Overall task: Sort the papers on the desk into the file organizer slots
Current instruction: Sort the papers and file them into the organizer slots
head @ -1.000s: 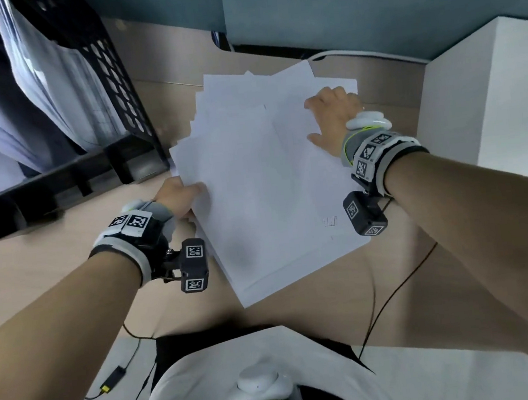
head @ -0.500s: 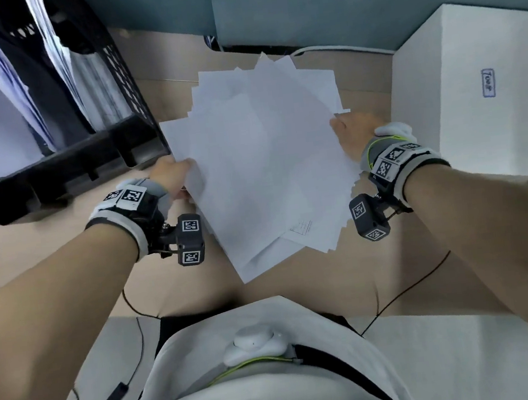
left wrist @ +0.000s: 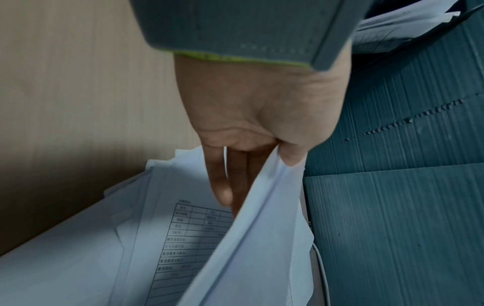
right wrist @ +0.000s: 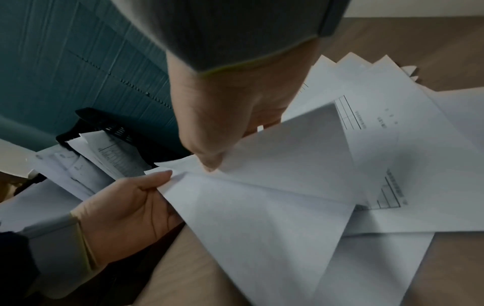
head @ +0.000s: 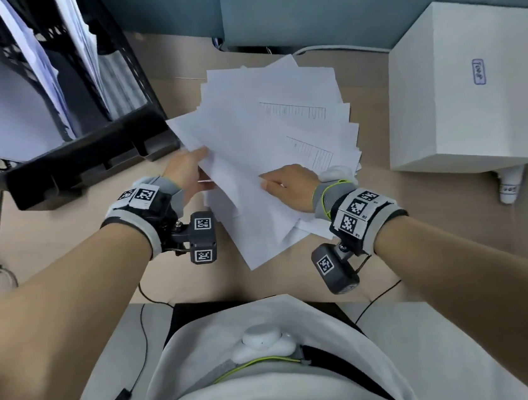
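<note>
I have the fanned stack of white printed paper sheets (head: 270, 153) lifted partly off the light wooden desk (head: 63, 242), just right of the black mesh plastic file organizer (head: 86, 154), whose slots already hold some sheets. My left hand (head: 187, 172) pinches the stack's left edge, thumb on top and fingers (left wrist: 222, 182) slid beneath the upper sheets; my right hand (head: 290, 185) grips the near right part, thumb pressed over the top sheet and fingers tucked under. The sheets are splayed at different angles — corners stick out like a fan in the right wrist view — so I judge the step in hand is squaring them up before filing. To do it well I'd loosen both grips slightly, tip the stack on edge and tap it against the desk, keeping the lower sheets from slipping free. The white rectangular box (head: 466, 84) stands well clear at right — no obstacle.
</note>
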